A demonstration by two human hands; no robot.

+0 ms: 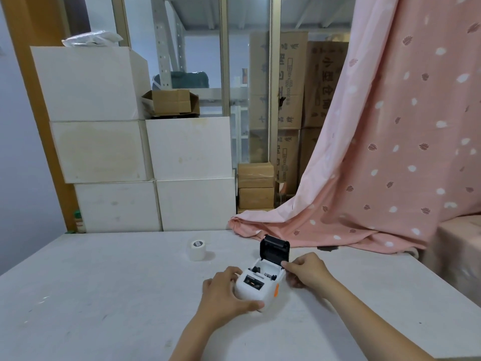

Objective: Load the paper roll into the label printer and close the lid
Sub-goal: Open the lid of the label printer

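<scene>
The printer (256,286), white with an orange side tab, sits on the table (104,295) near its front middle. Its lid (274,250) stands open and upright at the back, dark inside, and the bay below it holds no roll. The left hand (223,291) wraps the printer's left front corner, fingers curled against the body and thumb along the front edge. The right hand (307,272) pinches the right rear edge by the lid hinge with thumb and fingertips. The roll (198,248) stands on end, well apart to the back left. Behind hang a pink curtain (377,152) and 5 stacked white boxes (145,152).
</scene>
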